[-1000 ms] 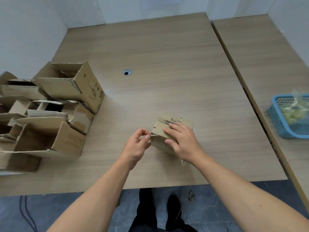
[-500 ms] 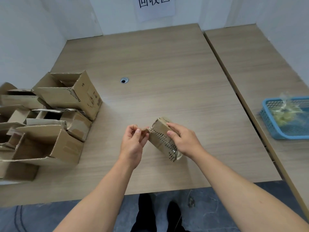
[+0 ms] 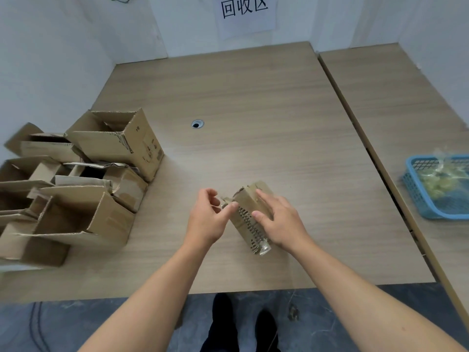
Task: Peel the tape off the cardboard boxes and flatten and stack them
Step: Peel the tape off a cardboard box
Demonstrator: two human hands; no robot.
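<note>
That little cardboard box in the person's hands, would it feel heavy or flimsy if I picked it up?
Probably light: the right hand alone holds the small box tilted. Likely fairly stiff, since it holds its shape while the left hand pinches tape at its end. Its ragged, torn side suggests rough squeezing could dent it.

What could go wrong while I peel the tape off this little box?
The tape end pinched by the left hand is short and may snap, leaving a stub. The small box already shows torn facing along its side, so a hard pull may rip more cardboard. The right hand holds it tilted, so it could slip.
</note>
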